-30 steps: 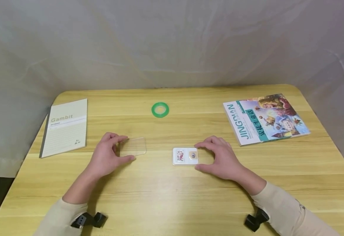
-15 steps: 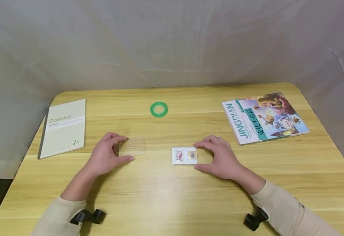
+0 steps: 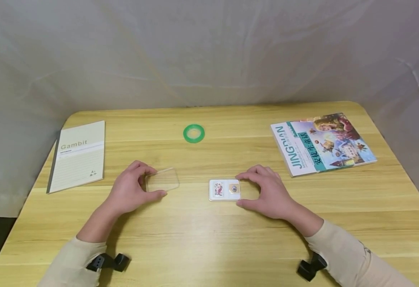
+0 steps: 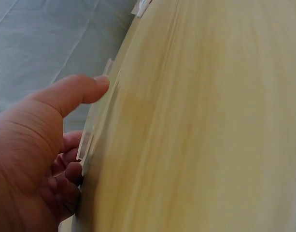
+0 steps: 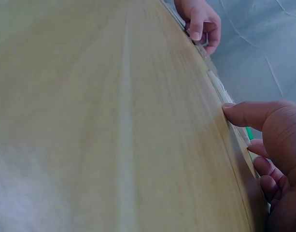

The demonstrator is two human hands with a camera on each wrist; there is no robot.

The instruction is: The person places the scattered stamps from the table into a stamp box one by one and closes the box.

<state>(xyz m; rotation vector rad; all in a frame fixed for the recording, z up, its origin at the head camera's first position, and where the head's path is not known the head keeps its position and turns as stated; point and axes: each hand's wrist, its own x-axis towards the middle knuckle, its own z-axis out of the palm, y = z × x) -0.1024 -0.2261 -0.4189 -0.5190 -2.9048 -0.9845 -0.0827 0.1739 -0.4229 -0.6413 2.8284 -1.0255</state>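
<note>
Left hand (image 3: 128, 191), left of frame centre, pinches the clear plastic cover (image 3: 162, 179) between thumb and fingers; the cover's far end rests at the tabletop (image 3: 209, 239). Right hand (image 3: 270, 191), right of centre, grips the right end of the white card case (image 3: 225, 189), which lies flat between both hands, well apart from the cover.
</note>
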